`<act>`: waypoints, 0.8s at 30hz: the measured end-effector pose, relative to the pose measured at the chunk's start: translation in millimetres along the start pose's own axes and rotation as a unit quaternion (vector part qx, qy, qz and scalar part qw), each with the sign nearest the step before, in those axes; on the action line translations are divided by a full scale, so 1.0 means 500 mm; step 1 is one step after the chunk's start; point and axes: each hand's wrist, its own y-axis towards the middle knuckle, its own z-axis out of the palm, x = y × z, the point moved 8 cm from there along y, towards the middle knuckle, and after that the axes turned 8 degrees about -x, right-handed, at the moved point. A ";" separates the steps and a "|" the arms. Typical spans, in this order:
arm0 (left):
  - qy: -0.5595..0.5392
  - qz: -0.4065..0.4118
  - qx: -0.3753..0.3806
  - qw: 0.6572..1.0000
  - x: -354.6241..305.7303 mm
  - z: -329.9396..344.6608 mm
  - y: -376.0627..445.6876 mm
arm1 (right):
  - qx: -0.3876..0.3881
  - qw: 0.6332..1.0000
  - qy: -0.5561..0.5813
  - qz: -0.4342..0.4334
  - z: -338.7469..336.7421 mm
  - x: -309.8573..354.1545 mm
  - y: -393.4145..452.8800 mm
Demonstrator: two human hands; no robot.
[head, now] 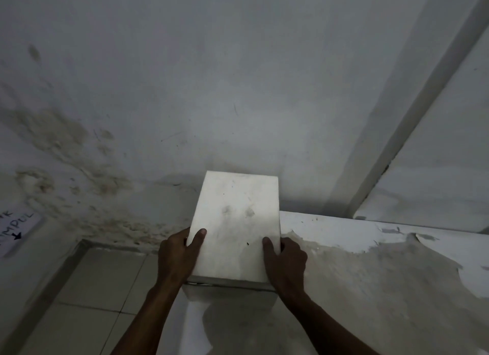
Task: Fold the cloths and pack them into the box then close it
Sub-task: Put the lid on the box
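Up against the stained wall (185, 90), I've got the white box (235, 222) with its lid down, sitting on a pale ledge (370, 262). My left hand (177, 256) grips its left edge, thumb on top; my right hand (287, 262) grips the right edge the same way. Floor tiles (100, 288) sit lower left, with a handwritten paper sign (16, 227) near them.

The white box (235, 222) (lid smudged, on top) sits closed against the wall.

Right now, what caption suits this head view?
Both hands, left and right, hold a closed white box by its sides above a worn ledge.
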 end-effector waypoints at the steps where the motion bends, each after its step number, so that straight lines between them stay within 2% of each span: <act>1: 0.002 -0.009 0.005 1.000 0.004 0.001 0.003 | 0.000 1.000 0.003 0.005 -0.001 -0.003 0.002; 8: 0.074 -0.039 -0.024 0.996 0.004 -0.009 0.013 | -0.023 0.998 -0.052 0.015 -0.013 -0.024 0.019; 13: 0.159 -0.027 -0.041 0.986 0.012 -0.008 0.013 | -0.006 0.998 -0.059 0.033 -0.005 -0.041 0.042; 21: 0.067 -0.069 -0.011 0.995 0.029 0.012 0.072 | 0.026 0.995 -0.024 0.097 0.017 -0.058 0.094; 24: 0.016 -0.085 0.039 0.995 0.033 0.058 0.115 | 0.026 0.993 0.014 0.110 0.034 -0.044 0.137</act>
